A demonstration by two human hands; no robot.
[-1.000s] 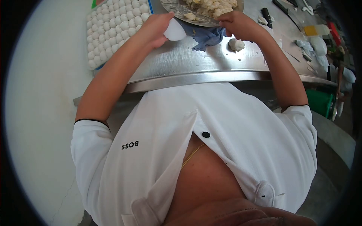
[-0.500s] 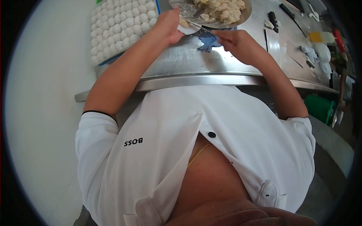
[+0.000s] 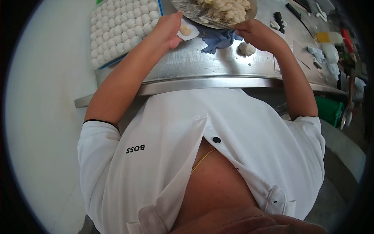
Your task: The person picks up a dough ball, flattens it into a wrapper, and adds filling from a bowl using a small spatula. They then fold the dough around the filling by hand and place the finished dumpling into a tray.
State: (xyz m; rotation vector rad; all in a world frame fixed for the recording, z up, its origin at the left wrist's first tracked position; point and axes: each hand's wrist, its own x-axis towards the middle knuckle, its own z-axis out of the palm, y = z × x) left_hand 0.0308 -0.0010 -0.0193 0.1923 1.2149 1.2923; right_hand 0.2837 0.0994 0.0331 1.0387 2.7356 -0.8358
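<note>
At the upper middle, my left hand (image 3: 170, 29) holds a thin white dough wrapper (image 3: 191, 34) with a little pale filling lying on it. My right hand (image 3: 255, 35) is closed around the end of a thin filling stick (image 3: 218, 24), whose far part reaches into a metal bowl (image 3: 254, 8). A chunky, pale filling (image 3: 226, 11) is heaped in that bowl. Under the bowl's near edge lies a crumpled blue cloth (image 3: 215, 41). Just below my right hand, a small whitish lump (image 3: 246, 49) rests on the steel table (image 3: 187, 64).
Left of my left hand stands a blue-edged tray (image 3: 113, 61) packed with rows of round white pieces (image 3: 120, 29). To the right lie black-handled knives (image 3: 279, 19), a bottle of yellow liquid (image 3: 329, 38) and plastic bags (image 3: 331, 54). A green bucket (image 3: 329, 109) is below the table's edge.
My right hand has moved up and slightly right, carrying the stick from over the wrapper to the bowl. The whitish lump now shows. My left hand has shifted slightly left with the wrapper.
</note>
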